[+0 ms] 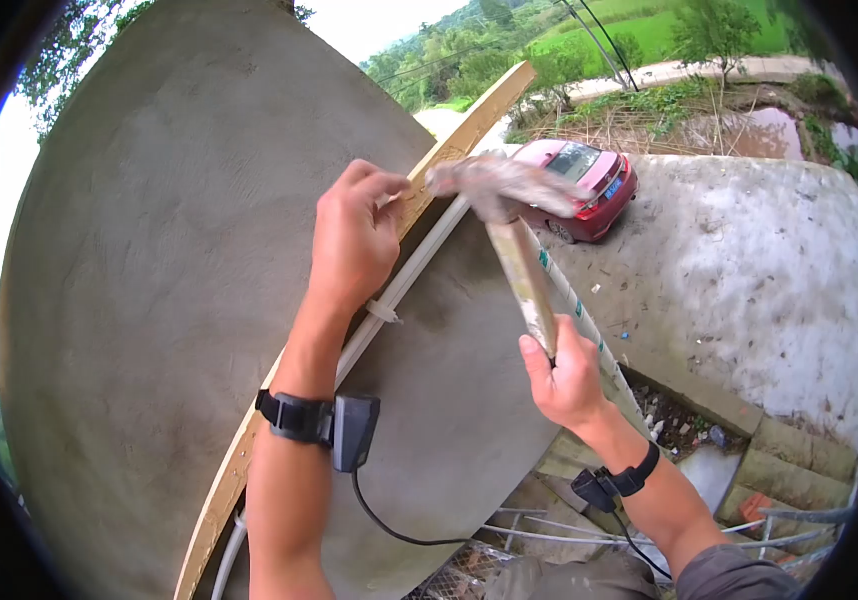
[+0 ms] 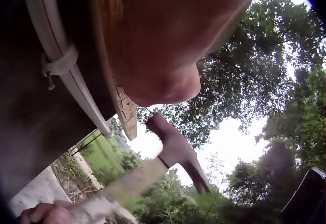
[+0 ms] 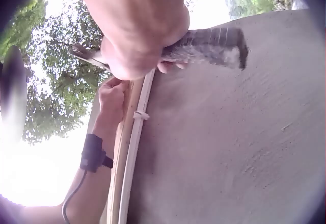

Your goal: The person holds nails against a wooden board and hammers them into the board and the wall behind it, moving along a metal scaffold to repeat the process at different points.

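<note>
My right hand (image 1: pixel 574 375) grips a claw hammer (image 1: pixel 529 275) by its worn wooden handle. The hammer's head is blurred in the head view, just right of my left fingertips. My left hand (image 1: pixel 354 235) is at the upper part of a long wooden strip (image 1: pixel 479 118), thumb and finger pinched together. A thin nail (image 2: pixel 149 110) shows at those fingertips in the left wrist view, with the claw hammer (image 2: pixel 175 150) close to it; most of the nail is hidden. In the right wrist view, the right hand (image 3: pixel 140 40) covers much of the handle.
A white pipe (image 1: pixel 414 265) with a clip runs beside the strip along the grey plastered wall (image 1: pixel 199 180). Another pipe (image 1: pixel 574 300) with green marks slants down at right. Far below, a red car (image 1: pixel 599 190) stands on pale ground, near concrete steps (image 1: pixel 799 465) and metal rails.
</note>
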The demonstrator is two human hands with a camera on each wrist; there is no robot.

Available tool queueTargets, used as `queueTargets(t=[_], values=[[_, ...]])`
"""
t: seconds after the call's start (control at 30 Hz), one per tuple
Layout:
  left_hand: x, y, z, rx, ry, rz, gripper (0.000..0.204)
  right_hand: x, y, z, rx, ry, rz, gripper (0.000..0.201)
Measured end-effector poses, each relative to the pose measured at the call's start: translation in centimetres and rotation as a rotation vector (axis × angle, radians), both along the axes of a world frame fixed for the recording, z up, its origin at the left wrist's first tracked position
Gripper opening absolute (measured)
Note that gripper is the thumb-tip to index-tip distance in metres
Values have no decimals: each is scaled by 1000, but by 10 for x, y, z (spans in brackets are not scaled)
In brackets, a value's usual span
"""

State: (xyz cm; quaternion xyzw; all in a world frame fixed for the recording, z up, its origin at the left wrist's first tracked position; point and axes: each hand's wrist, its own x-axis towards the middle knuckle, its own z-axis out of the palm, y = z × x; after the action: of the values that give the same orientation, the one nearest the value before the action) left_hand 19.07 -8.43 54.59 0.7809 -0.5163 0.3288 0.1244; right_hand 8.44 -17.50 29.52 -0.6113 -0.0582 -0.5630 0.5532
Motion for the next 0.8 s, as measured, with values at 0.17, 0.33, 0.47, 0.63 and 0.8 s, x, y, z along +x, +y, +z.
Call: queueTargets(t=[0.17,0.33,0.47,0.63,0.8], values=[[-16,24,4,-215,-8,-34,15,-21,-1,16,154,-312,-32,17],[-43,83,3,102,-238,246,17,-14,-6,14,37,-366,-24,13],[-52,74,-1,64,-197,328,18,15,15,1,31,85,89,20],[-44,75,-2,57,-205,282,17,-6,-4,-8,13,35,92,22],[-41,76,-1,56,-182,276,16,-3,10,35,379,-751,96,20]])
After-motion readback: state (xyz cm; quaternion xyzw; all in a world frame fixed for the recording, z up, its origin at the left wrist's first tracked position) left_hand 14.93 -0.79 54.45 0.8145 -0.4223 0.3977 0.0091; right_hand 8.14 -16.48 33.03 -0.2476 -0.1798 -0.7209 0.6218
